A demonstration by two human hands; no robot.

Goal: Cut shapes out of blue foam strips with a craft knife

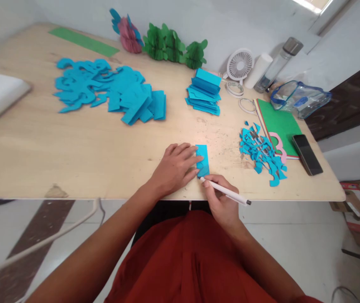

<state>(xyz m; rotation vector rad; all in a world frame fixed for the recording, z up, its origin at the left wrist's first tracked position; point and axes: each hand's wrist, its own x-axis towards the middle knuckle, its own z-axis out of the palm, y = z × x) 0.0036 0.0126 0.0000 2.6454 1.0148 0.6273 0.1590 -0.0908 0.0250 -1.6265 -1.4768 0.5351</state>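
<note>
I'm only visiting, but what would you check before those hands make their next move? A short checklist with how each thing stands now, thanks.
1. Blue paper slip held down: ok, the left hand rests on it.
2. White pen secure: ok, the right hand has it in its grip.
3. Pen tip touching the slip: cannot tell; it is at the lower end, too small to judge.
4. Drawn line complete: cannot tell, fingers cover part of the slip.
5. Blue scraps away from the slip: ok, they lie apart, off to the right.

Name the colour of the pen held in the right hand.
White, with a dark end; the pen shows best in the head view.
</note>
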